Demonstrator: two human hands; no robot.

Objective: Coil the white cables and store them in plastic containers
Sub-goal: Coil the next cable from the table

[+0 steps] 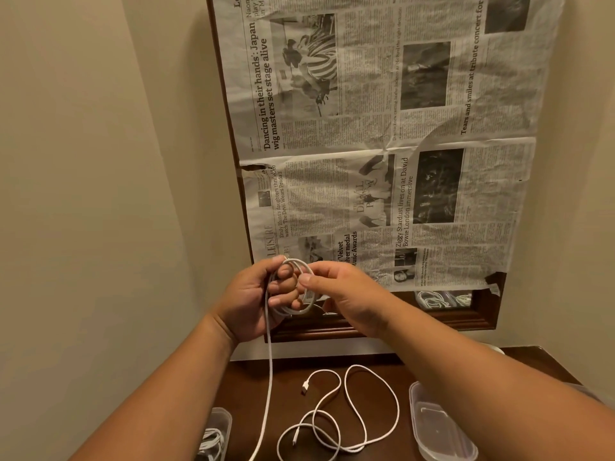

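Observation:
My left hand [258, 294] is raised above the table and grips a small coil of white cable [301, 287], loops wound round its fingers. My right hand [342, 294] pinches the same coil from the right side. The cable's free tail [269, 377] hangs straight down from the left hand to the table's front edge. A second white cable [346, 414] lies loose in wide loops on the dark wooden table [379, 374], its plug end showing near the middle. A clear plastic container [439, 427] stands at the right under my right forearm.
Another clear container [216, 434] with coiled white cable inside sits at the table's left front edge. A newspaper [382, 144] covers a dark wood-framed mirror [466, 319] on the wall; its uncovered lower strip reflects white cables. Beige walls close in on the left and right.

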